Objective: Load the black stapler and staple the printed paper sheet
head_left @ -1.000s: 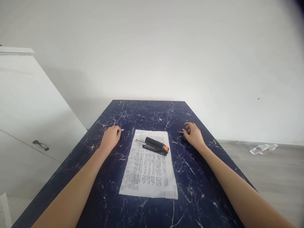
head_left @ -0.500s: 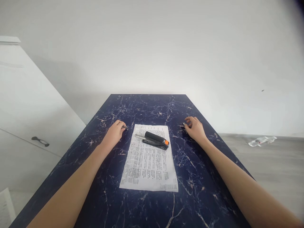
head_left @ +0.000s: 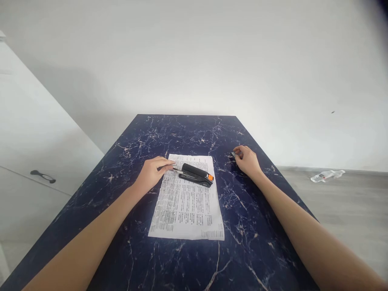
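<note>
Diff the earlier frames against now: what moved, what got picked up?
The left hand picked a small strip off the table and carried it right to the stapler's metal end. The right hand stayed put, fingers closing on a small grey piece. Stapler and printed sheet lie as before.

Room in a home: white cupboard (head_left: 36,161), bare wall (head_left: 194,56), marble-patterned table (head_left: 182,133), wood-look floor (head_left: 348,202).

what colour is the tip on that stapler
Orange, on the end of the black stapler nearest the right hand; head view shows it.
</note>
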Demonstrator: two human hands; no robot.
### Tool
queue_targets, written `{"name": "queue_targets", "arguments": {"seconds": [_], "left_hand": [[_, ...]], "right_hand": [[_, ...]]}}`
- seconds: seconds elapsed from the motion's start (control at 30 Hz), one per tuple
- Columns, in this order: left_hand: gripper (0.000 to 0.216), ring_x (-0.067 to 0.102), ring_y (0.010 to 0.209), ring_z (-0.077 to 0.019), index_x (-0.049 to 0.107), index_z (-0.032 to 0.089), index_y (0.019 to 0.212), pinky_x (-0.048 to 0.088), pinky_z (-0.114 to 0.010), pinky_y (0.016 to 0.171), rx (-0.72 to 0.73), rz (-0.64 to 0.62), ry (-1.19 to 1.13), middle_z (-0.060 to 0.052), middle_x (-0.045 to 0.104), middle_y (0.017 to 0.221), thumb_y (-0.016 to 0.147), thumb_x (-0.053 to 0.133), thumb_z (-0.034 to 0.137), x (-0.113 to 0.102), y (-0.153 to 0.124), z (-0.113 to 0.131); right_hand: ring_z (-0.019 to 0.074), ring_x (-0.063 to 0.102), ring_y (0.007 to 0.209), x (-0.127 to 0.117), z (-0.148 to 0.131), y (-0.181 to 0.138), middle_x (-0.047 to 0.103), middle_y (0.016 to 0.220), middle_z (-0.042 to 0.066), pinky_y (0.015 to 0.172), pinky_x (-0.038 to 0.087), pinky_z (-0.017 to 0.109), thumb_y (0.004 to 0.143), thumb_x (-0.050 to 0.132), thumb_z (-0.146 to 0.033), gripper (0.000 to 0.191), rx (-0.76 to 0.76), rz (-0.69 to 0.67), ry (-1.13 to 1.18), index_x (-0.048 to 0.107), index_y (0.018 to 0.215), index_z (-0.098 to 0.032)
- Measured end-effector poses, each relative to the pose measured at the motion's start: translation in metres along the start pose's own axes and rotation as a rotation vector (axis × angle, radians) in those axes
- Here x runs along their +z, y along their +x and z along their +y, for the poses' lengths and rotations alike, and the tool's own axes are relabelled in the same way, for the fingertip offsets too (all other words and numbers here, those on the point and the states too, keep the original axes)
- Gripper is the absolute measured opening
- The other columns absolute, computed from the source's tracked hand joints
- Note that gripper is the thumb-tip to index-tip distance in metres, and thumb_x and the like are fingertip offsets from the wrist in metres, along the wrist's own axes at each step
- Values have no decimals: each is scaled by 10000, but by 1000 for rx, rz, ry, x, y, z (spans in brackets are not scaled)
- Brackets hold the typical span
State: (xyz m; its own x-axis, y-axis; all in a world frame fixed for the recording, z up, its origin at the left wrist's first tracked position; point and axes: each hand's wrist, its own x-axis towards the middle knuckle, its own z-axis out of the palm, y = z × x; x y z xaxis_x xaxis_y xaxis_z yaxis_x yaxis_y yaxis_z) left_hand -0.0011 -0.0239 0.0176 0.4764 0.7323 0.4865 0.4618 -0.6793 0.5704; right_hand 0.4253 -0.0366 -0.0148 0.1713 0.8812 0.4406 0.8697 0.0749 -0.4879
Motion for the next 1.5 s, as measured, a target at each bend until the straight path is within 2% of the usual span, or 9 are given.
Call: {"name": "queue_targets", "arguments": {"seconds": [0.13, 0.47, 0.67, 0.8, 1.03, 1.23, 1.4, 1.43, 1.5], "left_hand": [[158, 727, 981, -236, 817, 264, 1015, 579, -434, 961, 13, -36, -54, -59, 797, 1053, 939, 724, 367, 2, 1, -3], [146, 703, 976, -257, 822, 292, 998, 588, -473, 916, -11, -100, -91, -58, 801, 1041, 911, 749, 385, 7, 3, -7], [142, 720, 940, -245, 826, 284, 984, 587, -429, 859, -89, -94, -140, -60, 805, 1026, 878, 784, 369, 6, 3, -9], [134, 718, 991, -252, 827, 290, 976, 576, -459, 941, -75, -140, -147, -54, 805, 1031, 878, 786, 371, 4, 5, -7], [151, 722, 1019, -263, 828, 305, 999, 591, -472, 950, -81, -175, -147, -59, 803, 1052, 887, 772, 388, 4, 6, -8], [174, 739, 1015, -237, 824, 331, 1065, 600, -433, 964, -45, -228, -131, -42, 794, 1113, 930, 725, 377, -10, 4, -15], [182, 755, 958, -221, 823, 327, 1066, 615, -383, 921, -75, -273, -124, -33, 797, 1079, 957, 684, 369, -22, 4, -21], [182, 753, 951, -221, 822, 325, 1066, 615, -379, 914, -66, -276, -118, -35, 795, 1072, 958, 680, 364, -22, 4, -22], [191, 747, 942, -219, 816, 320, 1072, 610, -377, 909, -27, -289, -96, -40, 789, 1057, 972, 656, 348, -19, 4, -24]], "right_hand": [[195, 585, 672, 1, 1, 0, 681, 942, 79, 724, 489, 358, 753, 531, -166, 241, 5, -7, 3, 659, 954, -202], [187, 579, 664, 2, 2, 1, 692, 914, 63, 710, 486, 342, 749, 533, -156, 234, 17, -10, 20, 653, 943, -207], [189, 584, 682, 2, 2, 1, 700, 929, 63, 723, 485, 339, 734, 532, -139, 248, 29, -22, 20, 645, 943, -208], [188, 572, 660, 1, 0, 1, 698, 923, 67, 717, 481, 343, 733, 527, -139, 244, 25, -24, 17, 645, 935, -207], [184, 568, 643, 3, 1, 1, 694, 907, 63, 715, 488, 344, 727, 528, -157, 243, 16, -17, 26, 641, 936, -207], [193, 573, 651, 2, 1, 1, 681, 924, 71, 736, 500, 366, 757, 537, -156, 201, 11, 7, 9, 630, 927, -207], [267, 627, 870, -17, -43, -8, 668, 1015, 112, 875, 510, 434, 912, 554, -251, 147, -78, 177, 37, 637, 1027, -211], [270, 630, 902, -19, -59, -13, 670, 1038, 112, 882, 512, 435, 947, 561, -298, 147, -128, 133, 83, 639, 1043, -219], [255, 641, 937, -20, -92, -28, 680, 1073, 93, 847, 528, 407, 993, 555, -356, 177, -269, -152, 237, 646, 1086, -237]]}}
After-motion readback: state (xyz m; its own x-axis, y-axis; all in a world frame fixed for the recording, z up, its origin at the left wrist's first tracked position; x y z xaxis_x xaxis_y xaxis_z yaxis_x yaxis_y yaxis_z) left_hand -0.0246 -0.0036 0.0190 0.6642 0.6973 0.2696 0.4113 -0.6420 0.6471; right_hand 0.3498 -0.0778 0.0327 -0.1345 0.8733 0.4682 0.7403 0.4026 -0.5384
